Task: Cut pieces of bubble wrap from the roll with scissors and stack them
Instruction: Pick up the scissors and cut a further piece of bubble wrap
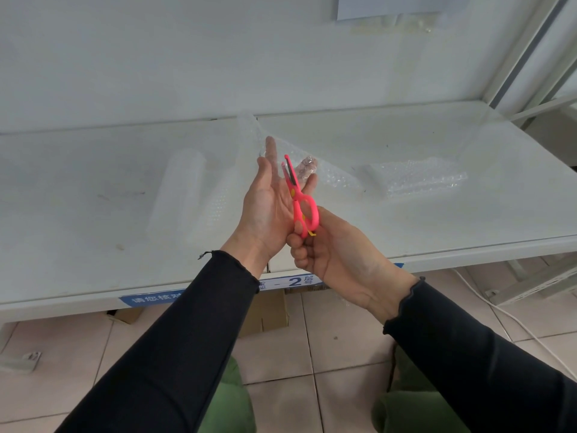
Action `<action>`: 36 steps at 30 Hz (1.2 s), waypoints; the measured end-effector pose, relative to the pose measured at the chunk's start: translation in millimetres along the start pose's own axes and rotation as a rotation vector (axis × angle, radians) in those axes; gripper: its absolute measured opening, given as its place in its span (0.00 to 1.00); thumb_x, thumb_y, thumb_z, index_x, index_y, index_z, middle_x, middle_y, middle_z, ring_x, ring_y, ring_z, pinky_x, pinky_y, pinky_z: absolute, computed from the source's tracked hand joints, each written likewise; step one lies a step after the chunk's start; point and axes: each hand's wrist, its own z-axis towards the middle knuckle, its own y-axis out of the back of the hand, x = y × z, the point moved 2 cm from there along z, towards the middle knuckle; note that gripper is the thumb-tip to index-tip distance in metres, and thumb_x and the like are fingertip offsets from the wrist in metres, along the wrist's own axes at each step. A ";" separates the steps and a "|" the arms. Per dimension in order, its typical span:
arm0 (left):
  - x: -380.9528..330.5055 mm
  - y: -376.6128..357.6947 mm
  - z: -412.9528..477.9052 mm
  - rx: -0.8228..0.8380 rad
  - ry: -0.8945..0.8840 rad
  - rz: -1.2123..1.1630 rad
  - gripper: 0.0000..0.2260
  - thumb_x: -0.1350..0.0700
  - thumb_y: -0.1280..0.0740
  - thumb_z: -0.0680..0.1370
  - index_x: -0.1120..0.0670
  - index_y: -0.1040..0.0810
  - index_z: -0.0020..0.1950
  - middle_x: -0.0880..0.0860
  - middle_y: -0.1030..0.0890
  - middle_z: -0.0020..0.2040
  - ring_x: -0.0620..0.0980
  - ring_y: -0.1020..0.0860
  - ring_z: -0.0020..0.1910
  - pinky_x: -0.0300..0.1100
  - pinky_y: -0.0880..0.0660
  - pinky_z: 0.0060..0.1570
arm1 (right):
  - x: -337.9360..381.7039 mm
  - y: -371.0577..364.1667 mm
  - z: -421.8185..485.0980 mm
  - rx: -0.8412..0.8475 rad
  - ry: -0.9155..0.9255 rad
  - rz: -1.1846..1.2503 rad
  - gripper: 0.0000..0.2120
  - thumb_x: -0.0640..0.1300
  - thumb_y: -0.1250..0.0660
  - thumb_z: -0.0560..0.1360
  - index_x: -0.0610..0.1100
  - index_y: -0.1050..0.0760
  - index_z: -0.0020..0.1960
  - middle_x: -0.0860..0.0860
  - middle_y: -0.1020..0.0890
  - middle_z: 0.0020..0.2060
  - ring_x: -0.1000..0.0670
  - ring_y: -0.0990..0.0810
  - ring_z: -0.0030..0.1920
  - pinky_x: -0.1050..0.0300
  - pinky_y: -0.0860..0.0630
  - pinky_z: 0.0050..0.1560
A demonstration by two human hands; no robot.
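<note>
The bubble wrap roll (181,195) lies on the white shelf (93,245), left of centre. A loose sheet of bubble wrap (249,132) rises from it toward the middle. My left hand (268,207) holds this sheet up, palm toward me, some fingers showing through the plastic. My right hand (331,254) grips the handles of pink scissors (301,204). Their blades point up, slightly apart, in front of my left palm at the sheet. A stack of cut bubble wrap pieces (418,179) lies flat on the shelf to the right.
A white back wall stands behind the shelf, a metal upright (524,67) at the right. Blue labels (150,300) run along the shelf's front edge. Cardboard boxes (268,314) sit under it on the tiled floor, and a white cable (499,310) trails at the right.
</note>
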 end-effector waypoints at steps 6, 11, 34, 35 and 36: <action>2.8 2.9 0.9 0.028 0.006 0.023 0.20 0.43 0.51 0.86 0.38 0.38 0.79 0.67 0.28 0.72 0.56 0.28 0.73 0.50 0.38 0.77 | -2.8 1.9 1.3 -0.018 0.002 0.033 0.13 0.47 0.39 0.82 0.43 0.26 0.40 0.46 0.26 0.35 0.51 0.30 0.32 0.60 0.31 0.36; 8.2 1.1 -1.7 0.097 0.059 0.101 0.20 0.42 0.50 0.86 0.35 0.39 0.78 0.65 0.33 0.76 0.52 0.26 0.70 0.43 0.27 0.66 | 5.4 4.0 4.1 -0.061 0.007 0.014 0.15 0.52 0.38 0.81 0.44 0.27 0.40 0.47 0.26 0.33 0.52 0.30 0.31 0.60 0.30 0.35; 30.7 10.6 -6.9 0.157 0.125 0.338 0.19 0.34 0.46 0.82 0.28 0.35 0.73 0.58 0.34 0.61 0.57 0.37 0.62 0.51 0.43 0.65 | 16.9 16.1 12.6 -0.094 0.060 0.016 0.15 0.52 0.39 0.81 0.45 0.25 0.40 0.48 0.26 0.33 0.52 0.29 0.33 0.60 0.29 0.37; 32.1 11.3 -6.9 0.162 0.123 0.341 0.19 0.34 0.46 0.82 0.28 0.36 0.73 0.57 0.36 0.61 0.56 0.38 0.61 0.51 0.43 0.64 | 16.8 16.5 13.1 -0.101 0.060 0.019 0.15 0.52 0.39 0.81 0.44 0.25 0.40 0.48 0.26 0.33 0.52 0.30 0.33 0.60 0.29 0.36; 32.6 10.7 -7.9 0.172 0.123 0.343 0.19 0.34 0.47 0.82 0.28 0.37 0.74 0.57 0.34 0.61 0.55 0.36 0.60 0.49 0.42 0.64 | 16.3 16.9 13.7 -0.112 0.059 0.023 0.15 0.51 0.38 0.81 0.44 0.25 0.40 0.47 0.26 0.33 0.51 0.30 0.32 0.61 0.28 0.36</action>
